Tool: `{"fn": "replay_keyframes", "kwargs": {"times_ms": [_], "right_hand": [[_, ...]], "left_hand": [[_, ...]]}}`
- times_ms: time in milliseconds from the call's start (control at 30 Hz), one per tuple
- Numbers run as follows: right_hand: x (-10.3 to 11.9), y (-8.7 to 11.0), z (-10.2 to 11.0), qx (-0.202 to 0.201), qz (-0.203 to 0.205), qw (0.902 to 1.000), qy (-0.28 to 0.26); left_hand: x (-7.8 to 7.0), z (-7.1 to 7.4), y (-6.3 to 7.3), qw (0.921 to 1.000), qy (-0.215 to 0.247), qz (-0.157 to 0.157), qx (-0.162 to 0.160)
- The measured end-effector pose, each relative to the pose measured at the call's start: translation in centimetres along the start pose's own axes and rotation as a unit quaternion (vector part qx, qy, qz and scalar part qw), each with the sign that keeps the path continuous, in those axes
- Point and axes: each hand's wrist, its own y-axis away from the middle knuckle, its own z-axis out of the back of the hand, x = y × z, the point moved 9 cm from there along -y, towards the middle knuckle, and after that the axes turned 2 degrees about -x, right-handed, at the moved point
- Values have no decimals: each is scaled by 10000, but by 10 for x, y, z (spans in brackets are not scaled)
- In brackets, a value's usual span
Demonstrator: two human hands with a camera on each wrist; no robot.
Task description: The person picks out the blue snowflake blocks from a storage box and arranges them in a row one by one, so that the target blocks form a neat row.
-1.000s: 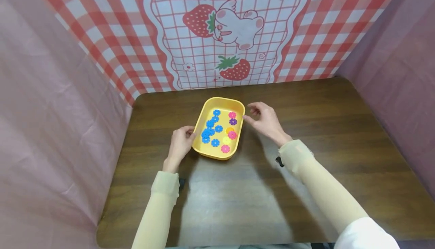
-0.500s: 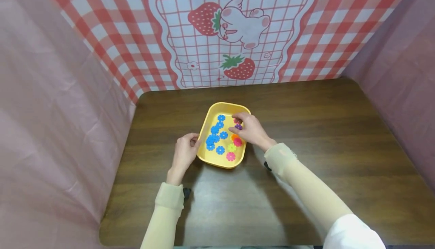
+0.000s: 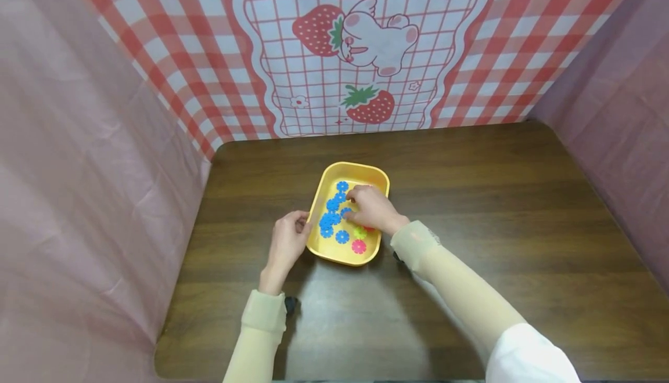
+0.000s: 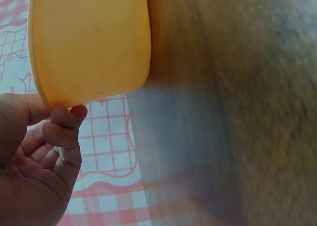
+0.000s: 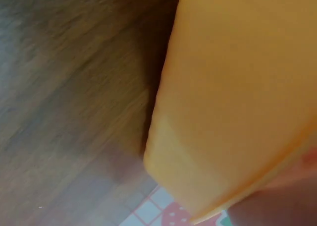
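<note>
A yellow plastic basket (image 3: 320,253) stands on the table, holding several blue flower-shaped discs (image 3: 333,219) along its left side. My left hand (image 3: 287,241) pinches its left rim, thumb on the rim and fingers against the outer wall; the left wrist view shows this grip at the basket's corner (image 4: 94,52). Over the right wall, my right hand (image 3: 372,208) reaches inside, thumb and fingers parted around a blue disc near the middle. A yellow-green disc (image 3: 360,232) and a pink disc (image 3: 358,246) lie below that hand, which covers other coloured discs.
The brown wooden table (image 3: 470,197) surrounds the basket. A red-and-white strawberry cloth (image 3: 334,52) hangs behind it, and pink curtains (image 3: 78,168) flank both sides. In the right wrist view the basket's outer wall (image 5: 233,87) fills much of the picture.
My right hand has moved left from outside the basket's right rim to over the blue discs inside. My left hand stays at the left rim. The basket appears slightly lower in view.
</note>
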Motion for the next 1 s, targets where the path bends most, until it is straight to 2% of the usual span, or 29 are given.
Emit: {"fn": "replay_keyframes", "kwargs": {"times_ms": [133,400,767,1000], "right_hand": [[1,-4,-10,286,-6,9990,353],[-1,-9,-22,564,-120,9950,815],[-2,-10,-25,683,-457,9947,623],[5,-8,-11,447,-181,9977,482]], "left_hand": [[1,-1,2,10000,44,46,-11],[-1,-2,3,9999,130,-72,-46],[5,-3,-1,9999,76,114,48],[6,-3,-7,9997,70,146,191]]}}
